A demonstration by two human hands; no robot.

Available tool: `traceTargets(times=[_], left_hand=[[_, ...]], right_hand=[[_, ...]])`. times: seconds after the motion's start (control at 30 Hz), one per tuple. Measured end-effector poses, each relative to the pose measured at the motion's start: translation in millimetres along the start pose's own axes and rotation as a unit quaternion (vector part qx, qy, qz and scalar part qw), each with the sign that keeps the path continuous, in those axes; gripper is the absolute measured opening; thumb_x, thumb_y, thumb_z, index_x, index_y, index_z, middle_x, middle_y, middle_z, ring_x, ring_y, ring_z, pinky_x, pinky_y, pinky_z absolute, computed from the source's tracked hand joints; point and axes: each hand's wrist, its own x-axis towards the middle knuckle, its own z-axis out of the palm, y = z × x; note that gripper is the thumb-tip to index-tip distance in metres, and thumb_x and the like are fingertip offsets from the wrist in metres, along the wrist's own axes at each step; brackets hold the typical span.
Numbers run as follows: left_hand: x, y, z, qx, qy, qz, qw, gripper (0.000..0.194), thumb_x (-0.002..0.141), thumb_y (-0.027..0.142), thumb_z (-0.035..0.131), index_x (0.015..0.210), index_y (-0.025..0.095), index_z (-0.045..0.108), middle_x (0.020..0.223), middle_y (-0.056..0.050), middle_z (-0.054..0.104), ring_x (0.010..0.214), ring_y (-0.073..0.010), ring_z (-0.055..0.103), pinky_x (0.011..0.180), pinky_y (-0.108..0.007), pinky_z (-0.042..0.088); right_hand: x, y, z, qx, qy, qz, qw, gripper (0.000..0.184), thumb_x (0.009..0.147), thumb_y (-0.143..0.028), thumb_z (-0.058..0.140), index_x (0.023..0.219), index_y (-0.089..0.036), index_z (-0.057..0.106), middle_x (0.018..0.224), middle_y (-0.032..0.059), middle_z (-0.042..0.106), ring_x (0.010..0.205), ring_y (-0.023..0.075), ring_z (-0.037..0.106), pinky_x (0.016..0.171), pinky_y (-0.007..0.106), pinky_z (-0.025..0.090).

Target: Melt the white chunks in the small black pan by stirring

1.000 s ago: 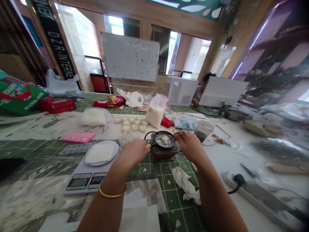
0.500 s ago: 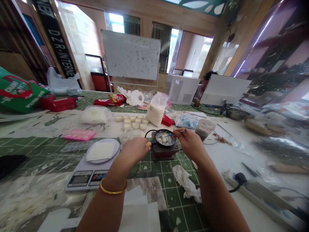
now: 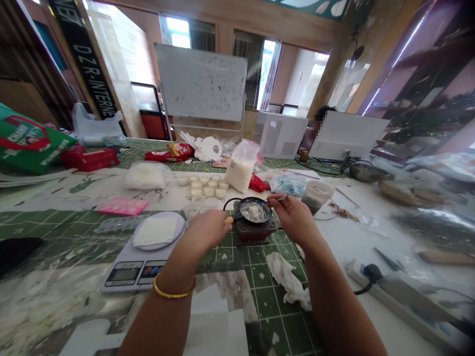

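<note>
Spoon (image 3: 284,198) has moved up to the far rim of the little black pan (image 3: 255,212). Left hand (image 3: 204,230) grips the pan handle, right fingers (image 3: 272,198) pinch the spoon. Pan sits on a small stove (image 3: 254,233), with a kitchen scale (image 3: 137,277) beside it.

The left hand (image 3: 206,230), with a gold bangle (image 3: 174,288) at its wrist, grips the handle of a small black pan (image 3: 256,210) sitting on a little stove (image 3: 256,232). The right hand (image 3: 293,220) pinches a thin spoon (image 3: 276,200) reaching into a white mixture (image 3: 254,213). A kitchen scale (image 3: 139,277) sits left of the stove, small cups (image 3: 206,187) stand beyond the pan, and a crumpled tissue (image 3: 288,279) lies nearer the person.
</note>
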Motion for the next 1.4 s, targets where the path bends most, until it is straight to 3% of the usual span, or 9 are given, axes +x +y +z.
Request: traceTargets(times=[0.13,0.27,0.43,0.57,0.67,0.83,0.97,1.1,1.4], left_hand=[[1,-2,1.1,-0.006,0.000,0.000,1.000,0.032,0.081,0.043,0.037,0.082,0.020,0.060,0.086,-0.008,0.065,0.074,-0.0213,0.059,0.059,-0.028,0.037],[3,-3,1.8,-0.006,-0.005,0.002,1.000,0.033,0.080,0.044,0.038,0.080,0.019,0.060,0.086,-0.008,0.065,0.073,-0.0207,0.059,0.057,-0.027,0.036],[2,-3,0.8,-0.002,-0.005,-0.001,1.000,0.028,0.077,0.043,0.043,0.079,0.020,0.059,0.084,-0.007,0.064,0.070,-0.0207,0.059,0.053,-0.026,0.034],[3,-3,-0.2,0.000,-0.009,0.004,1.000,0.028,0.077,0.042,0.042,0.079,0.020,0.059,0.084,-0.007,0.064,0.071,-0.0210,0.059,0.054,-0.026,0.034],[3,-3,-0.3,0.003,-0.008,0.001,1.000,0.029,0.078,0.041,0.041,0.081,0.020,0.060,0.085,-0.008,0.064,0.072,-0.0212,0.059,0.056,-0.027,0.036],[2,-2,-0.3,0.001,-0.016,-0.003,1.000,0.030,0.078,0.041,0.039,0.081,0.020,0.059,0.085,-0.007,0.064,0.070,-0.0207,0.059,0.056,-0.027,0.035],[2,-3,-1.2,-0.002,-0.011,-0.003,1.000,0.029,0.077,0.042,0.041,0.080,0.020,0.059,0.082,-0.008,0.064,0.070,-0.0210,0.058,0.054,-0.027,0.034],[1,-3,-2.5,-0.005,-0.015,-0.005,1.000,0.027,0.075,0.042,0.045,0.079,0.020,0.059,0.083,-0.007,0.063,0.069,-0.0208,0.058,0.054,-0.027,0.033],[2,-5,0.6,-0.002,0.000,0.004,1.000,0.028,0.076,0.042,0.040,0.077,0.021,0.059,0.081,-0.006,0.064,0.067,-0.0208,0.058,0.051,-0.026,0.030]], right_hand=[[0,-1,-2,-0.012,-0.034,0.003,0.999,0.023,0.084,-0.032,0.042,0.085,-0.023,0.063,0.079,0.0023,0.070,0.079,0.0184,0.061,0.071,0.027,0.039],[-3,-2,-9,-0.009,0.008,0.006,1.000,0.025,0.085,-0.034,0.041,0.084,-0.023,0.063,0.082,0.0018,0.070,0.081,0.0188,0.061,0.071,0.027,0.038],[-5,-4,-13,-0.022,-0.030,0.011,0.999,0.027,0.084,-0.033,0.041,0.075,-0.022,0.064,0.078,0.0028,0.069,0.077,0.0186,0.061,0.068,0.027,0.037],[-5,-7,-12,-0.001,0.005,0.005,1.000,0.027,0.085,-0.035,0.040,0.080,-0.022,0.064,0.082,0.0018,0.070,0.081,0.0187,0.061,0.071,0.027,0.037],[-5,-6,-10,0.000,-0.028,0.006,1.000,0.027,0.084,-0.033,0.042,0.075,-0.022,0.064,0.077,0.0013,0.070,0.077,0.0183,0.061,0.070,0.027,0.037],[-4,-4,-6,0.015,0.018,0.009,1.000,0.026,0.085,-0.036,0.041,0.085,-0.022,0.062,0.078,0.0008,0.070,0.080,0.0182,0.062,0.070,0.027,0.038],[-1,0,-2,0.012,-0.016,0.009,1.000,0.023,0.084,-0.032,0.043,0.083,-0.021,0.063,0.075,0.0003,0.070,0.074,0.0173,0.062,0.067,0.026,0.038],[3,5,0,0.000,0.032,0.014,0.999,0.024,0.084,-0.032,0.042,0.087,-0.021,0.063,0.082,0.0023,0.070,0.081,0.0185,0.062,0.070,0.027,0.039],[0,-2,4,0.009,0.010,-0.005,1.000,0.024,0.084,-0.034,0.042,0.089,-0.022,0.063,0.080,0.0020,0.070,0.081,0.0190,0.062,0.072,0.028,0.040]])
